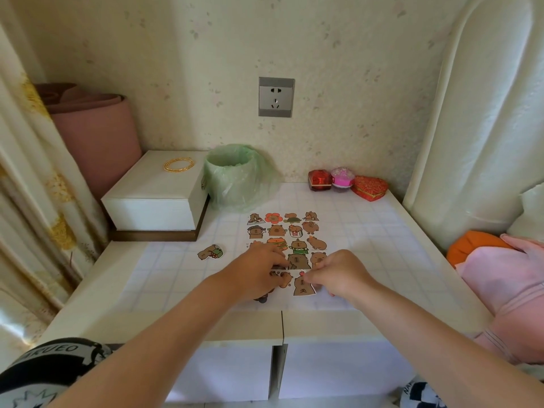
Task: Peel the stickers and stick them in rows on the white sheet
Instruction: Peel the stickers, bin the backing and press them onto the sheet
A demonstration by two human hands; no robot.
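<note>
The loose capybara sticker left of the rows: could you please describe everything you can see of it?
The loose capybara sticker is a die-cut paper piece with a white border, showing a brown capybara with a green item at its right end. It lies flat and slightly tilted on the gridded table cover, left of the sticker rows, apart from the left hand. No hand touches it; whether its backing is on cannot be told.

Right hand (338, 272) pinching capybara sticker (303, 287), left hand (259, 269) beside — over white sheet (284, 297)
</note>
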